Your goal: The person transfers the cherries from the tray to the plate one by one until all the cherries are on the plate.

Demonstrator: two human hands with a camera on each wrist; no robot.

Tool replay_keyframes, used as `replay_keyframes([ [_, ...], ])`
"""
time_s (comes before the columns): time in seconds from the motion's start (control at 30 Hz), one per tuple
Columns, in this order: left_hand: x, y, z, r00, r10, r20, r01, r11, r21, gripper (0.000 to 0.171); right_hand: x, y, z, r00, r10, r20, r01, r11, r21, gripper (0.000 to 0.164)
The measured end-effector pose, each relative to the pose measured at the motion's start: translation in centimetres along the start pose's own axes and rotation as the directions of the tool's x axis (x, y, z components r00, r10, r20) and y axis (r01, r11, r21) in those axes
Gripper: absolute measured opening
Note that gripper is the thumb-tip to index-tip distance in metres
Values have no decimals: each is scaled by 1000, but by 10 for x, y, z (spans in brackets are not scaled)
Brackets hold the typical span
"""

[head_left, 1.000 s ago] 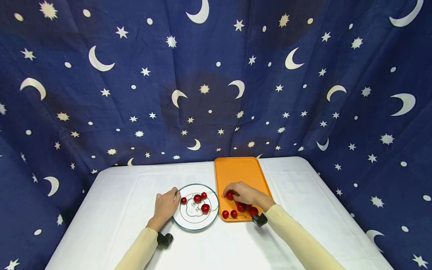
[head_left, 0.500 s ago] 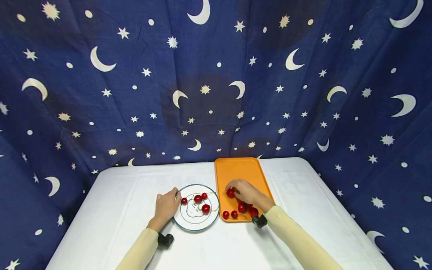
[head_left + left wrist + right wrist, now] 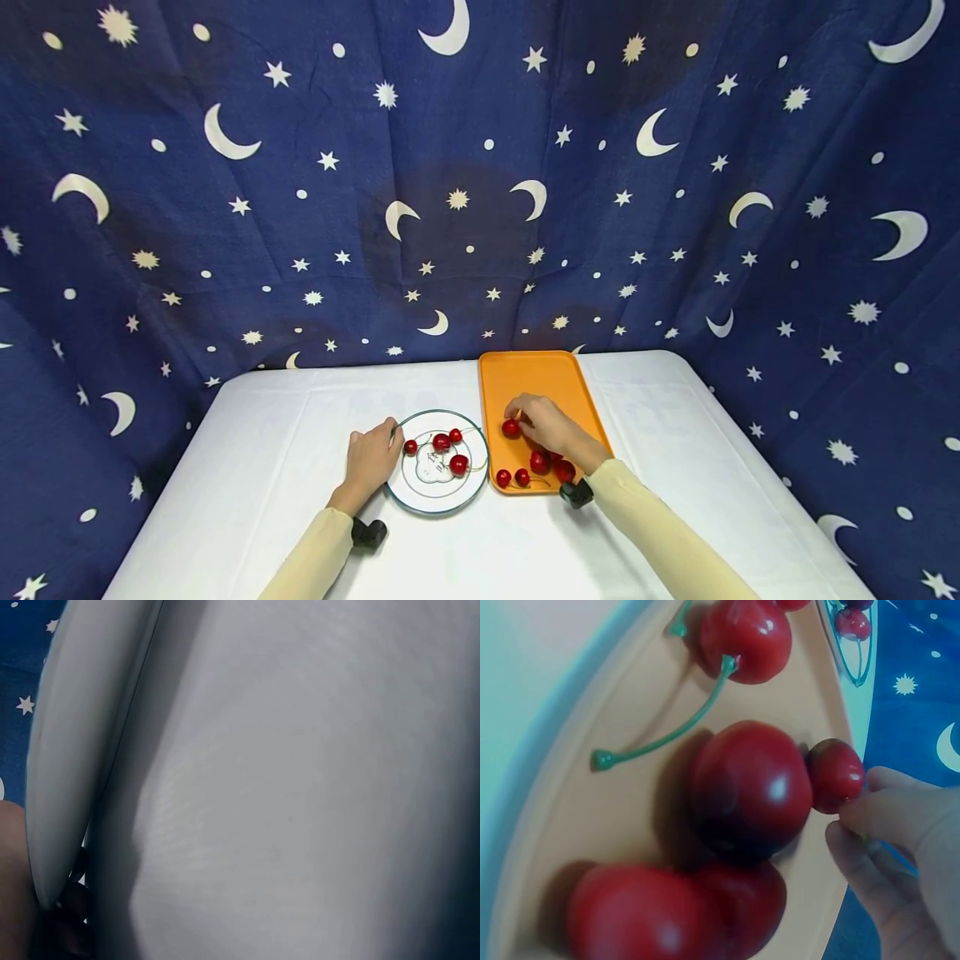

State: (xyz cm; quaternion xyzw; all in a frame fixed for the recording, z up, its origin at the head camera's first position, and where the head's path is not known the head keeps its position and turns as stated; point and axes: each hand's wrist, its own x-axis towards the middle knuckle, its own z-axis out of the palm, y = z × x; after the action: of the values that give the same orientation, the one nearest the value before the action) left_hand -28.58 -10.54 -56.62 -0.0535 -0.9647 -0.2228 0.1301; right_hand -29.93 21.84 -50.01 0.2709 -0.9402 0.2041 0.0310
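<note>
Coach: Your right hand is pinching a small red cherry with its fingers, on the 9 o'clock side of the orange tray. I'd pinch softly and lift straight up, so the cherry can't slip out and roll.

Spotter: Mind the big cherry! The head view puts it between 4 and 5 o'clock from your pinched one. The right wrist view makes those two look stuck together, but the head view shows you a gap.

Coach: Don't swing toward 6 o'clock either. You could bump the two little cherries there. The right wrist view shows you a green stem really clearly, and it might catch.

Spotter: Do you have skin or stem in your pinch? Neither view lets us tell you.

Coach: Your left hand grips the white plate at 10 o'clock on its rim. Hold firmly, so its four cherries don't roll.

Spotter: The head view hides those fingers from you. The left wrist view shows dark fingertips that look tucked under the edge.
</note>
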Motion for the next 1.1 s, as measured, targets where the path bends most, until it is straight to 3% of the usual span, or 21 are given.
replay_keyframes([
  [0.3, 0, 1, -2, 1000, -5, 10, 5, 1000, 14, 25, 6, -2, -3, 994, 24, -107, -23, 1000, 11, 21],
  [0.63, 0, 1, -4, 1000, -4, 13, 4, 1000, 8, 26, 19, -21, -8, 992, 2, -128, 2, 1000, 29, 19],
  [1.1, -1, 2, 1, 1000, -5, 0, 5, 1000, 8, 23, 32, -45, 2, 976, -90, -198, 111, 989, 102, 16],
])
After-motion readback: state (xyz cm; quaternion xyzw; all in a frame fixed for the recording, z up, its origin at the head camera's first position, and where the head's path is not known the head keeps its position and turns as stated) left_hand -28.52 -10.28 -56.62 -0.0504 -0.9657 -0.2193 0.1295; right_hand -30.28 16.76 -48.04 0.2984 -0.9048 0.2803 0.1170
